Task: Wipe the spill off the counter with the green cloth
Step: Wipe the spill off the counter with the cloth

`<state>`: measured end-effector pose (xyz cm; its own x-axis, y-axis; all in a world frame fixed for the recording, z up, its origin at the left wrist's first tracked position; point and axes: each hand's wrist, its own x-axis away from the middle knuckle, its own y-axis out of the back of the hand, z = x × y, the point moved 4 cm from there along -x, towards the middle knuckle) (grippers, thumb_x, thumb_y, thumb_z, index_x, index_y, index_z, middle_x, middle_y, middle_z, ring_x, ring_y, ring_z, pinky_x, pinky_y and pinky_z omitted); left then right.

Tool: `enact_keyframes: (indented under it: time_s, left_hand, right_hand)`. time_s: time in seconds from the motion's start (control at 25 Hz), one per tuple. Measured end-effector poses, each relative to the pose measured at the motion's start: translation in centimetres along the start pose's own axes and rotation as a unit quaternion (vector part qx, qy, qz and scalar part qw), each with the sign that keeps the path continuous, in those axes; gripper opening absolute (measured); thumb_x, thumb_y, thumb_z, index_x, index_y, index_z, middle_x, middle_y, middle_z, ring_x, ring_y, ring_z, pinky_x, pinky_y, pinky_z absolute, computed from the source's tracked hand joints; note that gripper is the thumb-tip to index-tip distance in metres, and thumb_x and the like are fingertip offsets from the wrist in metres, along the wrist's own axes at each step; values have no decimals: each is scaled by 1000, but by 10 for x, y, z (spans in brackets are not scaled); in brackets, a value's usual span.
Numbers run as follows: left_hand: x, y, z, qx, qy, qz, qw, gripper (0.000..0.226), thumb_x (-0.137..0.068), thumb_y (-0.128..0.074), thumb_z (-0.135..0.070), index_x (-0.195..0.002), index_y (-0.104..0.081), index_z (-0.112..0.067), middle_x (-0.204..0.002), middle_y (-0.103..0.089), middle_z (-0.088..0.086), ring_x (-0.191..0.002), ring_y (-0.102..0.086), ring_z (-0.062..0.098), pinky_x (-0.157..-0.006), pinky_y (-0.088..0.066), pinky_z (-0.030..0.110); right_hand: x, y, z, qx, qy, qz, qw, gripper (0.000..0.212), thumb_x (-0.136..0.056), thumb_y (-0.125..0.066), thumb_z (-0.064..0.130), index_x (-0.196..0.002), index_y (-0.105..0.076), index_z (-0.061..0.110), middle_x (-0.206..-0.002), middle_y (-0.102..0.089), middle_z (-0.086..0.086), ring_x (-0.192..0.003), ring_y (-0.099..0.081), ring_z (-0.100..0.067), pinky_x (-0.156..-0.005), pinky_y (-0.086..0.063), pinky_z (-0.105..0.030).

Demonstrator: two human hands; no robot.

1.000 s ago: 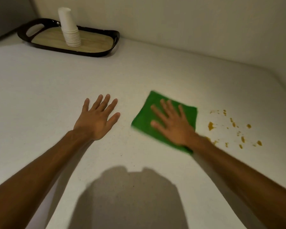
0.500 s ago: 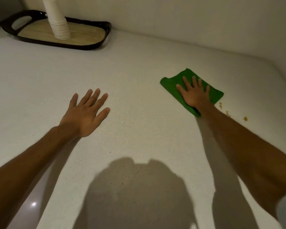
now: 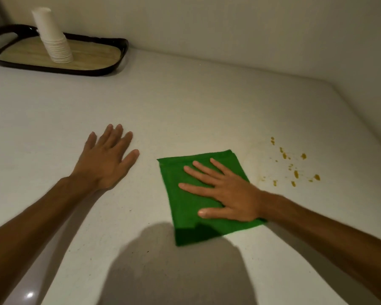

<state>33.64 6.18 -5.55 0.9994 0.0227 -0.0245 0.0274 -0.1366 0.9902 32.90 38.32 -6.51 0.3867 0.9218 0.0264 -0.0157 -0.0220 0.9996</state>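
Two hands lie flat on the pale counter: the right hand, fingers spread, presses the green cloth down nearest us, palm weight pinning it for a scrub, while the left hand is splayed bare beside it, likely as a brace. Just right of the cloth and apart from it, the orange spill sits unwiped in scattered drops, and far back a dark tray carries stacked white cups.

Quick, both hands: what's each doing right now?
Left hand: open, flat on the counter, holding nothing.
Right hand: open, palm pressing the green cloth.
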Motion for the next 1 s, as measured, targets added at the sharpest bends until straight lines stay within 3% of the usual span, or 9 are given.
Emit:
enact_keyframes:
  time_s: [0.08,0.16,0.32,0.4,0.52,0.68,0.8,0.88,1.0]
  left_hand:
    - [-5,-1,-20,17,-4,2,1000,77,-89,2,-70,-155,-1,-31,-164,8,-3,-150,14,14,-122,5,45]
    - [-11,-4,-39,26,-14,6,1000,76,-90,2,-70,-155,1,-32,-164,9,-3,-150,14,15,-122,5,46]
    - [-14,-13,-56,4,-7,19,1000,74,-89,3,-70,-154,8,-34,-163,14,-4,-149,17,16,-121,8,49]
    - [-13,-11,-58,-6,-7,22,1000,74,-89,3,-69,-154,8,-33,-164,13,-4,-150,16,17,-122,7,49]
    - [-12,-4,-62,-22,-9,28,999,74,-91,0,-66,-155,4,-29,-164,10,-1,-151,12,19,-122,4,49]
    - [-17,0,-80,3,-20,-7,1000,75,-95,-2,-62,-156,-7,-19,-165,5,3,-152,8,19,-122,0,49]
    - [-29,1,-102,30,-54,-6,998,74,-95,-3,-62,-156,-9,-21,-165,3,4,-152,7,20,-122,0,50]
    - [-40,-2,-118,45,-66,4,997,73,-95,-5,-62,-156,-8,-23,-165,4,2,-151,8,19,-122,1,48]
    - [-53,-11,-137,55,-66,39,995,74,-92,-4,-63,-156,-4,-26,-165,8,0,-151,11,18,-122,5,49]
  right_hand:
    - [-5,9,-54,13,-44,29,999,71,-100,-16,73,-163,2,44,-173,11,2,-158,12,-22,-124,9,-57]
    - [-14,14,-118,7,-168,48,985,77,-92,0,81,-161,6,48,-172,12,3,-158,12,-21,-125,5,-59]
    - [-23,17,-192,-51,-428,10,902,86,-88,2,85,-163,-2,43,-173,4,-4,-159,3,-27,-124,4,-60]
    - [-29,18,-186,-67,-494,5,867,82,-93,-1,80,-164,-2,39,-172,5,-8,-158,6,-31,-123,6,-63]
    - [-39,12,-128,-62,-445,20,893,79,-95,3,77,-163,5,37,-170,14,-10,-157,12,-34,-121,11,-64]
    - [9,1,-8,-30,-147,-17,989,67,-104,-14,69,-163,3,42,-172,11,-5,-158,11,-28,-123,13,-58]
    - [58,3,-11,-2,4,-1,1000,70,-105,-27,64,-165,-6,36,-173,6,-1,-159,7,-25,-124,15,-51]
    - [66,10,-57,7,-32,20,999,70,-103,-20,67,-165,-5,37,-173,8,1,-159,8,-23,-125,12,-52]
    - [58,16,-148,3,-231,39,972,74,-94,-2,77,-160,6,46,-172,10,2,-159,8,-22,-125,7,-55]
